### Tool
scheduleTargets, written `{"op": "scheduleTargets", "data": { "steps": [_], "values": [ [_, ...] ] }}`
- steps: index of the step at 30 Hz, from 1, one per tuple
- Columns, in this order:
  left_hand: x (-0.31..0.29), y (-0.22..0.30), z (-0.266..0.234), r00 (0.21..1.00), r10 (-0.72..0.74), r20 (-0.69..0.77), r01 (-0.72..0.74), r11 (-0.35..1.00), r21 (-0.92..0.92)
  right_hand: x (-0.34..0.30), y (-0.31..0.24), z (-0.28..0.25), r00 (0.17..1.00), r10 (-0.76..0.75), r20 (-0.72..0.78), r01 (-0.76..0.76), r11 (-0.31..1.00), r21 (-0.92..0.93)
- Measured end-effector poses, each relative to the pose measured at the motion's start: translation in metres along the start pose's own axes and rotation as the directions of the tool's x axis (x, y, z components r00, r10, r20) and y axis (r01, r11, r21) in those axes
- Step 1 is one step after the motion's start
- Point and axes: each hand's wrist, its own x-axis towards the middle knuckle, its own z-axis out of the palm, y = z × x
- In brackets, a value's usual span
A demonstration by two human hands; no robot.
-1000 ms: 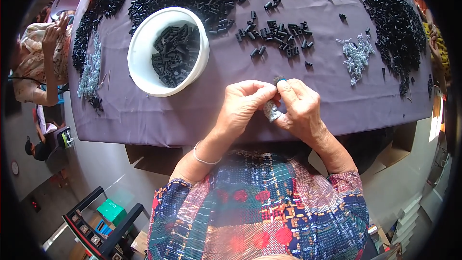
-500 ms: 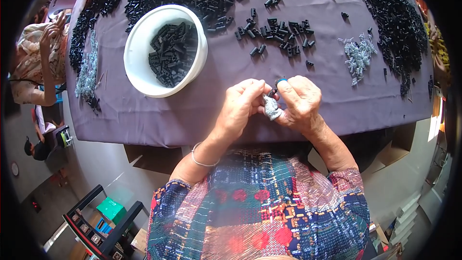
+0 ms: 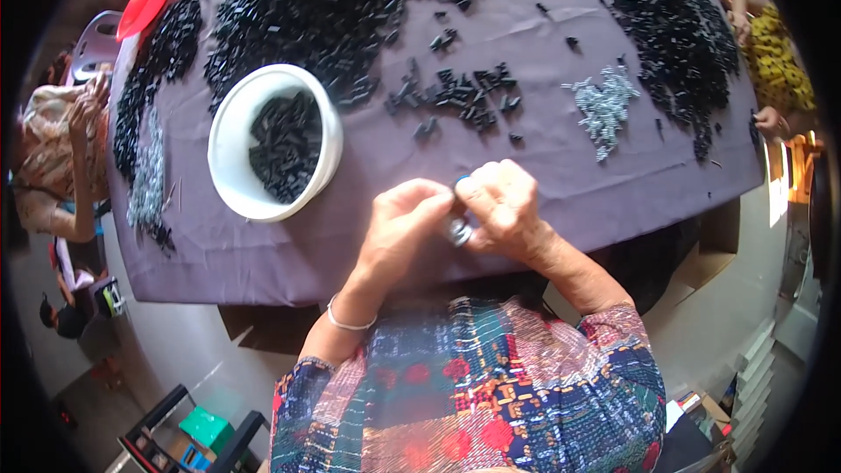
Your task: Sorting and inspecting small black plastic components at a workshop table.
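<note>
Drawn closer to the right hand [image 3: 504, 210], which grips the silver bunch [image 3: 458, 231] between them, axis blurred, the left hand [image 3: 405, 223] pinches closed, contents hidden.

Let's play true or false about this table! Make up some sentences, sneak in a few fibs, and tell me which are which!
1. The white bucket stands on the purple-grey cloth. True.
2. The white bucket is empty. False: black pieces are in it.
3. The left hand and right hand are close together. True.
4. The right hand is inside the white bucket. False: it is to the right of it, over the cloth's near part.
5. A pale bracelet circles the left wrist. True.
</note>
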Motion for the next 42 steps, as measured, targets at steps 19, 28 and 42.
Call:
{"op": "scheduleTargets", "data": {
  "steps": [19, 28, 42],
  "values": [
    [-0.035, 0.073, -0.025, 0.384, 0.91, 0.158, -0.046, -0.152, 0.987, -0.03, 0.074, -0.102, 0.771, 0.562, -0.3, -0.637, 0.677, -0.369],
    [0.023, 0.004, 0.038, 0.699, 0.55, 0.457, -0.533, -0.025, 0.845, -0.021, 0.081, -0.065, 0.867, 0.48, -0.13, -0.483, 0.748, -0.456],
    [0.033, -0.003, 0.034, 0.824, 0.503, 0.262, -0.488, 0.392, 0.78, -0.022, 0.068, -0.075, 0.859, 0.494, -0.137, -0.512, 0.838, -0.189]
  ]
}}
